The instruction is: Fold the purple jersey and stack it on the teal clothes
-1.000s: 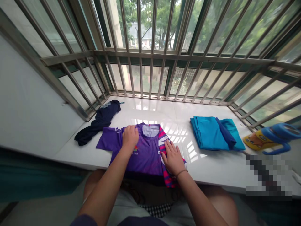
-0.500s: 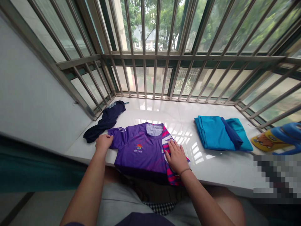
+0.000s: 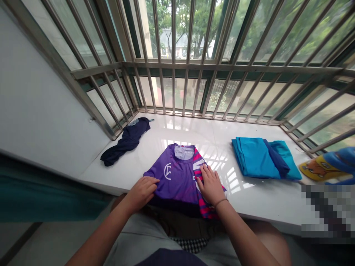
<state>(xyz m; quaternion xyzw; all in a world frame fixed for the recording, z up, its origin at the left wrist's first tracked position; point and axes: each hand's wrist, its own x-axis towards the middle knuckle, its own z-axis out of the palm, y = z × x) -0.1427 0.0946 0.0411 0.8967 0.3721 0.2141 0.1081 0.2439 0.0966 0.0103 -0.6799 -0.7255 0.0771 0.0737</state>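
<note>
A purple T-shirt [image 3: 179, 181] lies on the white sill with its collar away from me and its hem hanging over the front edge. Its left-hand sleeve is folded inward across the chest, so a white emblem shows. My left hand [image 3: 142, 194] is closed on the shirt's left side at the folded sleeve; the fingertips partly hide the cloth. On the red-striped right-hand sleeve, my right hand [image 3: 210, 184] rests flat with its fingers stretched out, holding nothing.
A dark navy garment [image 3: 126, 142] lies crumpled at the left by the window bars [image 3: 177, 66]. To the right are folded teal clothes [image 3: 253, 157] with a navy strip, and a blue and yellow bottle [image 3: 327, 166]. The sill's front edge [image 3: 255, 216] is close to my legs.
My left hand has moved right and toward me, bringing the purple sleeve over onto the shirt's front. The chest logo is now covered. My right hand stays on the striped sleeve.
</note>
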